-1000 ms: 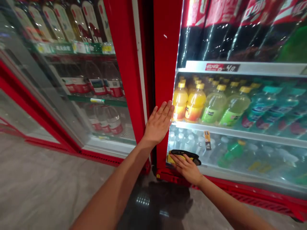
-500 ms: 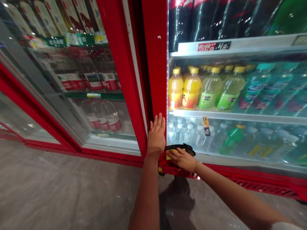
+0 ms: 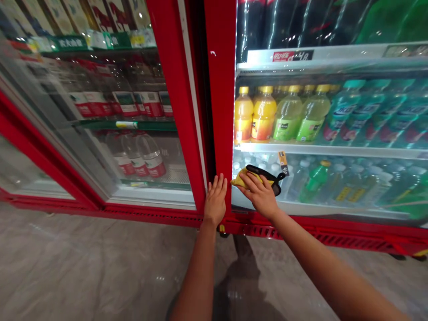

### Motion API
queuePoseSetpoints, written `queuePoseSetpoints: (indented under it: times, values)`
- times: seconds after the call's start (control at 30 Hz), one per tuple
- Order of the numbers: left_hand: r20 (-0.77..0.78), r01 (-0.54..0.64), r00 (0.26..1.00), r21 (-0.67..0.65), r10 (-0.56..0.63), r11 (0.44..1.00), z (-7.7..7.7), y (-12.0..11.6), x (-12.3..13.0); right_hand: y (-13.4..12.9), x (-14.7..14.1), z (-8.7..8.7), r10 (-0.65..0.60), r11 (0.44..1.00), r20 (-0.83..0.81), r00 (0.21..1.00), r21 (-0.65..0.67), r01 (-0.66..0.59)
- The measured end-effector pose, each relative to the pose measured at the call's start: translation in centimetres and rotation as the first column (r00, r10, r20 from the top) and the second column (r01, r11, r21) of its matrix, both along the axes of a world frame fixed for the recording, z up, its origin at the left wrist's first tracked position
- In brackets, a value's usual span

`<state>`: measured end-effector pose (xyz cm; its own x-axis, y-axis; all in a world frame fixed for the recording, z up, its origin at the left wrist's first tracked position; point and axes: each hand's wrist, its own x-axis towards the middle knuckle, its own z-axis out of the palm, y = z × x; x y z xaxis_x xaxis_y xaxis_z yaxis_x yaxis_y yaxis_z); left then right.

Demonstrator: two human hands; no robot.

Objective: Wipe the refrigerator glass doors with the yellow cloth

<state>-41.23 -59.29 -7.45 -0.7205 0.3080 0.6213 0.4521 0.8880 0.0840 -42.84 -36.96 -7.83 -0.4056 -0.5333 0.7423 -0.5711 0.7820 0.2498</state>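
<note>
Right fingers (image 3: pixel 253 181) are pressing a yellow-black cloth (image 3: pixel 240 180) against the fridge (image 3: pixel 220 111) holding bottles (image 3: pixel 264 115); left fingers (image 3: pixel 218 184) are lying flat, empty.

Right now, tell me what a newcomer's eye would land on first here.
Probably the brightly lit shelf of yellow-capped plastic bottles of orange drink, behind glass in the right-hand cooler. Next, the yellow cloth with black trim under the right hand, against that glass lower down. Then the thick red upright frame at the cooler's left edge, with the left hand low on it.
</note>
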Motion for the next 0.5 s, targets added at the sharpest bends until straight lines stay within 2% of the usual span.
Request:
queuePoseSetpoints:
  times: [0.07, 0.17, 0.23, 0.27, 0.33, 0.4, 0.47, 0.5]
  values:
    - [0.056, 0.002, 0.998, -0.030, 0.000, 1.000, -1.9, 0.3, 0.6, -0.5, 0.7, -1.6, -0.029, 0.999, 0.010, 1.000, -0.026, 0.029]
    - [0.149, -0.011, 0.989, -0.078, 0.022, 0.997, -4.9, 1.0, 1.7, 0.2, 1.6, -4.6, 0.092, 0.986, 0.037, 0.995, 0.135, -0.096]
    - [0.191, -0.018, 0.981, -0.116, 0.040, 0.993, -6.5, 1.1, 2.5, 1.3, 1.9, -4.9, 0.140, 0.964, 0.052, 0.989, 0.222, -0.148]
    - [0.197, -0.018, 0.979, -0.133, 0.044, 0.991, -7.1, 1.2, 2.8, 1.7, 1.8, -4.2, 0.123, 0.966, 0.040, 0.992, 0.225, -0.129]
    - [0.178, -0.019, 0.983, -0.153, 0.046, 0.988, -7.4, 1.2, 3.1, 1.7, 1.2, -1.1, 0.041, 0.989, -0.025, 0.999, 0.145, -0.037]
    - [0.127, -0.041, 0.990, -0.146, 0.060, 0.988, -7.0, 1.3, 3.2, 0.5, 0.2, 3.0, -0.021, 0.999, -0.114, 0.993, 0.025, 0.024]
    - [0.074, -0.096, 0.992, -0.112, 0.105, 0.989, -6.0, 1.7, 3.0, -1.5, -0.7, 6.6, -0.001, 1.000, -0.195, 0.981, -0.024, -0.004]
    - [0.057, -0.127, 0.990, -0.091, 0.132, 0.988, -5.4, 1.9, 2.8, -2.4, -1.1, 7.7, 0.014, 0.999, -0.220, 0.975, -0.025, -0.020]
